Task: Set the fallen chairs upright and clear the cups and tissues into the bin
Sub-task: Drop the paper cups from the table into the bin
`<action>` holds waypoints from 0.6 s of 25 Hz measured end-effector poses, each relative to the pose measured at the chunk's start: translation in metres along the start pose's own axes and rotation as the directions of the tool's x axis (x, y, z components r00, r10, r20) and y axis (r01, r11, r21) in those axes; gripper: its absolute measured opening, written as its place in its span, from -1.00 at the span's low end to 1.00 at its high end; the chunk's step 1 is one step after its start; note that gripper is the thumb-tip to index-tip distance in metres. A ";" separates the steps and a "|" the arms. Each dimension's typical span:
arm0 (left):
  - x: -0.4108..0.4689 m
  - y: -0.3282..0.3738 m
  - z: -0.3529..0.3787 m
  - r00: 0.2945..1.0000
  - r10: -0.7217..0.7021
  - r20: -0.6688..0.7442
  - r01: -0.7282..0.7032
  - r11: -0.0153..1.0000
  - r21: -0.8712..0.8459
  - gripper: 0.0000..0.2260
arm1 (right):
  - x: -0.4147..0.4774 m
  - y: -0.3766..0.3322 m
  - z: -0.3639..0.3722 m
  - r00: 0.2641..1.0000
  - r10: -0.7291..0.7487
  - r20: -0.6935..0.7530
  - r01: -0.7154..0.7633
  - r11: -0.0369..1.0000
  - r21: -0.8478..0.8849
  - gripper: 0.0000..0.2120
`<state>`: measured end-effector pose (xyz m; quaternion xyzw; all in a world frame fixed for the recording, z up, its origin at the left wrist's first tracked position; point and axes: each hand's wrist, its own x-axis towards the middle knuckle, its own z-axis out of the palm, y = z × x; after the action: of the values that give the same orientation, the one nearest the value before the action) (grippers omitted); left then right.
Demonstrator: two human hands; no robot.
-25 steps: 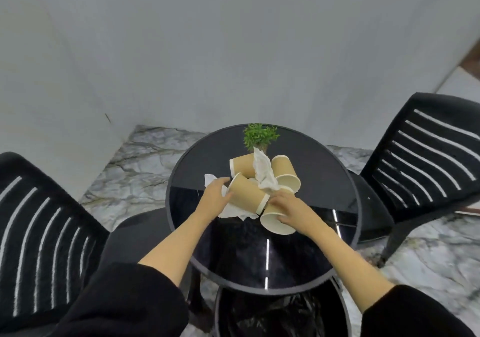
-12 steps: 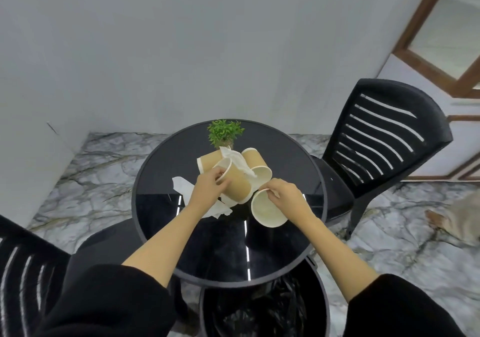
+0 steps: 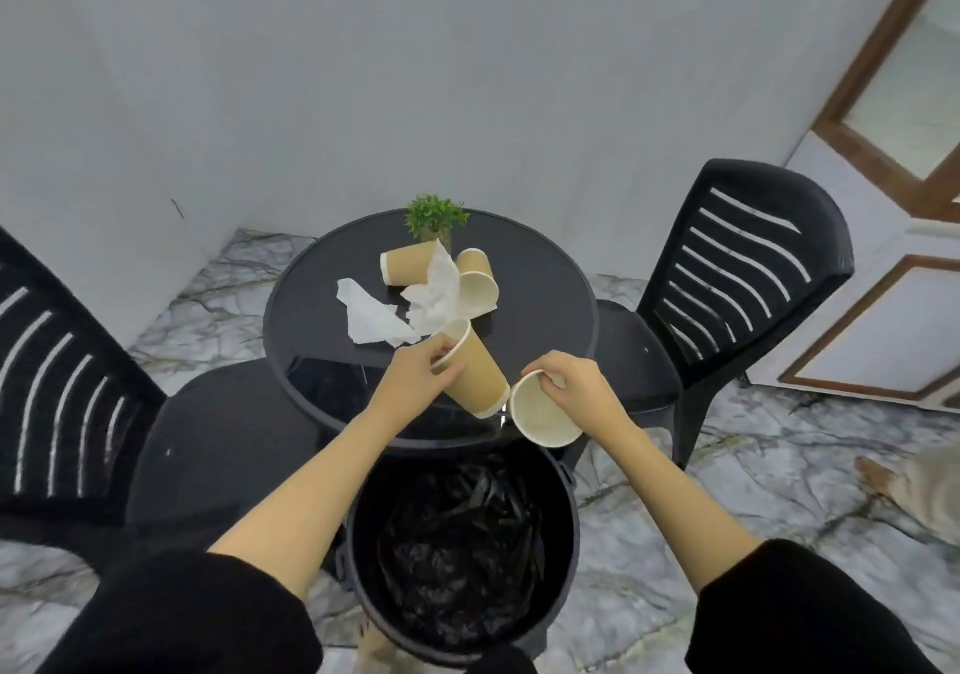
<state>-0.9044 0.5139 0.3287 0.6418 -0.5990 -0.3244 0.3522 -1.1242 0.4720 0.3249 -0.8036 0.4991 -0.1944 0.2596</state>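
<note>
Now each hand has a cup, both near the front edge of the round black table [image 3: 545, 278]. My left hand [image 3: 415, 387] is clenched around a tall brown paper cup [image 3: 475, 372] near its rim, the cup tilted with its base pointing down toward the right. My right hand [image 3: 576, 387] pinches the rim of a second cup [image 3: 543, 411], white inside, mouth facing me. Directly below stands the bin [image 3: 563, 564], open, lined with a black bag. On the table: two more cups on their sides, one [image 3: 408, 270] left, one [image 3: 477, 283] right, a crumpled tissue [image 3: 439, 294] between them, a flatter tissue [image 3: 371, 317] further left, a small green plant [image 3: 435, 216] behind. Black chair upright at left [image 3: 67, 392], another at right [image 3: 743, 278].
</note>
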 end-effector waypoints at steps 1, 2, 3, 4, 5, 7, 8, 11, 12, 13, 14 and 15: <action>-0.017 0.000 0.005 1.000 -0.010 0.002 0.010 1.000 0.004 -0.94 | -0.012 0.004 0.001 1.000 -0.016 0.015 0.016 1.000 0.006 -0.78; -0.031 -0.001 0.010 1.000 -0.018 0.010 0.018 1.000 0.017 -0.94 | -0.022 0.007 0.002 0.999 -0.027 0.027 0.026 1.000 0.014 -0.78; -0.044 -0.002 0.014 0.999 -0.021 0.028 0.020 0.999 0.034 -0.94 | -0.030 0.009 0.003 0.999 -0.029 0.040 0.028 0.999 0.026 -0.78; -0.056 -0.004 0.018 0.998 -0.026 0.056 0.022 0.998 0.059 -0.95 | -0.039 0.011 0.005 0.998 -0.030 0.056 0.028 0.999 0.036 -0.78; -0.067 -0.006 0.021 0.995 -0.027 0.095 0.018 0.996 0.087 -0.95 | -0.046 0.012 0.007 0.997 -0.032 0.074 0.029 0.999 0.042 -0.78; -0.084 -0.010 0.028 0.983 -0.044 0.176 0.020 0.990 0.138 -0.92 | -0.057 0.015 0.013 0.992 -0.040 0.118 0.035 0.999 0.039 -0.78; -0.090 -0.013 0.031 0.976 -0.063 0.208 0.031 0.987 0.155 -0.91 | -0.060 0.016 0.017 0.988 -0.039 0.151 0.033 0.999 0.042 -0.79; -0.096 -0.018 0.033 0.965 -0.090 0.245 0.054 0.987 0.151 -0.81 | -0.060 0.016 0.026 0.971 -0.049 0.236 0.031 0.997 0.077 -0.83; -0.093 -0.020 0.032 0.966 -0.085 0.244 0.050 0.988 0.146 -0.79 | -0.056 0.014 0.027 0.968 -0.058 0.243 0.038 0.996 0.086 -0.83; -0.088 -0.021 0.029 0.969 -0.077 0.236 0.044 0.989 0.142 -0.79 | -0.050 0.012 0.028 0.968 -0.066 0.242 0.046 0.995 0.090 -0.83; -0.081 -0.024 0.025 0.971 -0.074 0.226 0.043 0.990 0.137 -0.78 | -0.042 0.009 0.029 0.969 -0.073 0.235 0.053 0.994 0.091 -0.83; -0.072 -0.026 0.019 0.973 -0.069 0.221 0.041 0.991 0.130 -0.78 | -0.031 0.006 0.029 0.971 -0.076 0.227 0.057 0.994 0.089 -0.83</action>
<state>-0.9113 0.5853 0.2958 0.6382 -0.6360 -0.3666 0.2322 -1.1252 0.5046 0.2966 -0.8258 0.4300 -0.1291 0.3414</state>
